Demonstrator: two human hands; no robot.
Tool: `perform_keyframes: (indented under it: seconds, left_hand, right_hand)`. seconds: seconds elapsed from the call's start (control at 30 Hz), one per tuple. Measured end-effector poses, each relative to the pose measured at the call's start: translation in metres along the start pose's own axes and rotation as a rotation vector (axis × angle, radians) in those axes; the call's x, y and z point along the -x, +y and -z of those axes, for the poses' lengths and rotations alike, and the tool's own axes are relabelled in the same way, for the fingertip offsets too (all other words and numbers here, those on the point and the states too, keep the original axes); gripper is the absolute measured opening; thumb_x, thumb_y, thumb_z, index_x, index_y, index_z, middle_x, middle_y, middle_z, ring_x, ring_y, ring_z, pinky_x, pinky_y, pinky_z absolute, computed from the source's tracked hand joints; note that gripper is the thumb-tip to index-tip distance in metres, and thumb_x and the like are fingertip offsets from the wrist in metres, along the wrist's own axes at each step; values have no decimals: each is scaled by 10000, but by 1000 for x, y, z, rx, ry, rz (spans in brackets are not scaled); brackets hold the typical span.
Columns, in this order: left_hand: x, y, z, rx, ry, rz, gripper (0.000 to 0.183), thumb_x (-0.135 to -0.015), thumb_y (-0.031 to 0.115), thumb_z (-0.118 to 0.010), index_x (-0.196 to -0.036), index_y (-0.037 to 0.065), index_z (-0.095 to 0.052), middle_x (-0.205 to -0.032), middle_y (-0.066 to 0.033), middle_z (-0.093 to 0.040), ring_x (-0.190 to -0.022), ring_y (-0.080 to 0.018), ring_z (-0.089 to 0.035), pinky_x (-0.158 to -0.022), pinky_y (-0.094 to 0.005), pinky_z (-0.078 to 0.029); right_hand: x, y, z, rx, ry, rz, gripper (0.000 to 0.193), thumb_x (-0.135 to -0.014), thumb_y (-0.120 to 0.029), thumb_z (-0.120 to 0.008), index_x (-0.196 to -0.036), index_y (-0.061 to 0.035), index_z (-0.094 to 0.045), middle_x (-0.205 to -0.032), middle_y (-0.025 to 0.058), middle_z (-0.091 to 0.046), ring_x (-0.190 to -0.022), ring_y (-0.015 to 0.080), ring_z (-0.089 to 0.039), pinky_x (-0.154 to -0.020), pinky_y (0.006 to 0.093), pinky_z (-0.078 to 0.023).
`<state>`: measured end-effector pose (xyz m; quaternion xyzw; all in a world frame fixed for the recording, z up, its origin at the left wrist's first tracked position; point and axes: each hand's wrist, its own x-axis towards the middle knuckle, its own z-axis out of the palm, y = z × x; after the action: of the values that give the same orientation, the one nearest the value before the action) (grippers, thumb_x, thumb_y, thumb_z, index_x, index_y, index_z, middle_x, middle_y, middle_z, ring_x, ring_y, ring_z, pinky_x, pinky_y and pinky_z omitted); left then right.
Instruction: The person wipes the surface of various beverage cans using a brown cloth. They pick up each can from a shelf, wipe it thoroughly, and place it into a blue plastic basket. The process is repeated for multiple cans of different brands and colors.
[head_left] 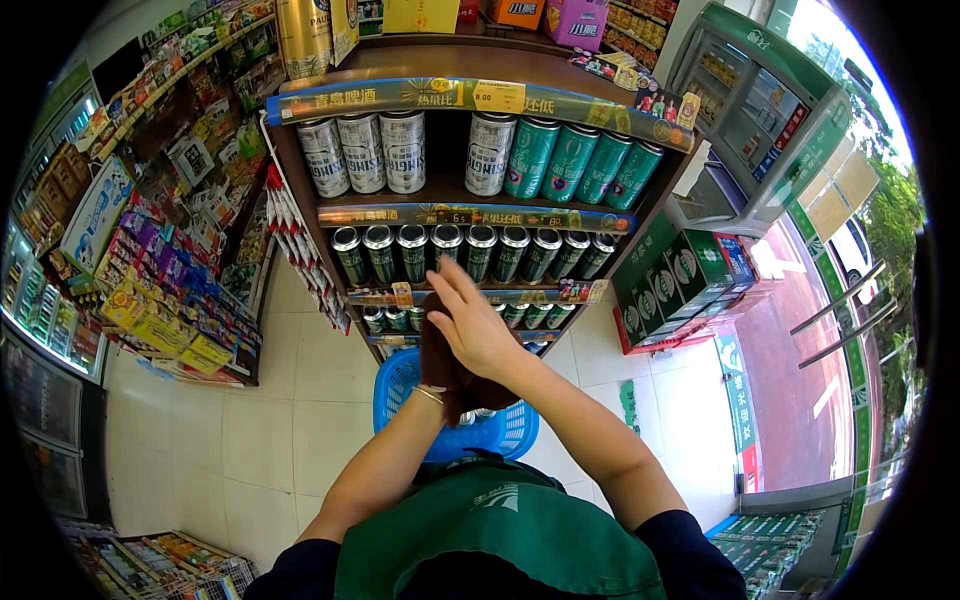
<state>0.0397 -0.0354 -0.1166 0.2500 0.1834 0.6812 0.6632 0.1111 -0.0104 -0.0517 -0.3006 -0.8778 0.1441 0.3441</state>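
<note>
My right hand reaches up in front of the shelf rows, fingers stretched out and somewhat apart. It lies against or just over a dark brown cloth. My left hand ends in that cloth: only the wrist with a thin bracelet shows, and its fingers are hidden. Behind my fingertips stands a row of dark green cans with silver tops. Below my hands, a blue plastic basket holds some things with silvery tops, mostly covered by the cloth and my arms.
Tall silver cans and teal cans fill the upper shelf, with a dark gap among the silver ones. Stacked green cartons stand right of the shelf, below a glass-door fridge. A snack rack is at left.
</note>
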Motion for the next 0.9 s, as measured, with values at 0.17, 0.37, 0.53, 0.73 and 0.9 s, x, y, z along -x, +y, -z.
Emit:
perform_keyframes:
  seconds: [0.17,0.37,0.53,0.73,0.9]
  left_hand:
    - [4,17,36,542,43,289,434,-953,469,-453,-1115,88,-584,-1019,-86,-630,-971,-240,-613,-847,-395,-514]
    - [4,-1,51,61,197,171,433,-942,484,-480,-1018,83,-624,-957,-61,-638,-875,-187,-630,-767,-319,-533]
    - [6,19,-8,-383,184,-34,379,-948,330,-515,-1205,52,-501,-1116,-99,-591,-970,-198,-614,-794,-321,-522]
    - [17,12,-5,-814,50,-299,852,-642,315,-830,-1292,12,-369,-1162,-138,-559,-1072,-237,-562,-914,-356,-443]
    - [21,30,-11,-1151,-182,-356,889,-597,316,-850,-1301,35,-386,-1196,-164,-536,-1086,-325,-561,-919,-388,-451]
  right_hand:
    - [51,-14,7,-319,-150,-641,818,-821,-370,-691,-1434,-38,-263,-1312,265,-460,-1173,376,-506,-966,385,-420]
    - [61,10,-4,-1135,-117,-823,716,-819,-223,-719,-1396,-27,-342,-1290,105,-515,-1159,183,-508,-977,313,-404]
    - [57,21,-10,-1097,120,-761,512,-958,-325,-522,-1341,1,-425,-1254,101,-541,-1139,163,-505,-982,284,-379]
    - [36,12,26,-1246,120,-1009,534,-902,-402,-567,-1250,-1,-518,-1117,83,-605,-939,137,-578,-804,255,-469]
    - [41,13,46,-1125,-116,-886,378,-888,-217,-563,-1204,-14,-522,-986,72,-627,-875,139,-599,-761,278,-498]
